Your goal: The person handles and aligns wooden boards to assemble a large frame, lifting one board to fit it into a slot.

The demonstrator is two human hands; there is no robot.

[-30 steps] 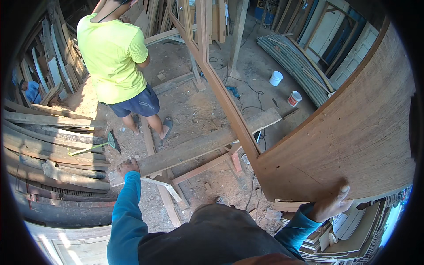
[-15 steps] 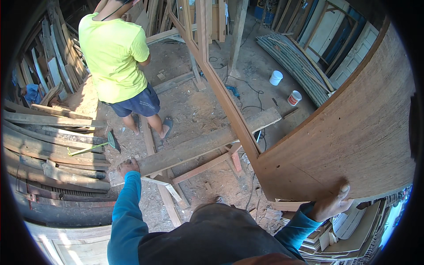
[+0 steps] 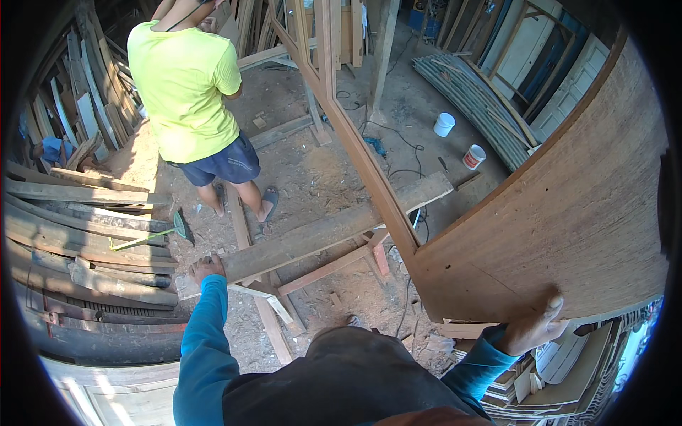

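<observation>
Fingers (image 3: 196, 267) of the left hand (image 3: 208, 269) have the plank (image 3: 305, 240) beneath them.

Weathered wooden plank (image 3: 305, 239) and broad brown wooden panel (image 3: 554, 192)
The plank is laid slantwise across the middle, its right end set higher in the frame; the right side is filled by the panel, its face marked with dark specks.

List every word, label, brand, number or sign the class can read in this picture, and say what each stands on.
None can be read clearly.
Red-and-white bucket: printed label, too small to read.
Co-worker's dark blue shorts: small pale marking, too small and blurred to read.
Long plank under the left hand and brown panel at the right hand: no lettering discernible.
</observation>
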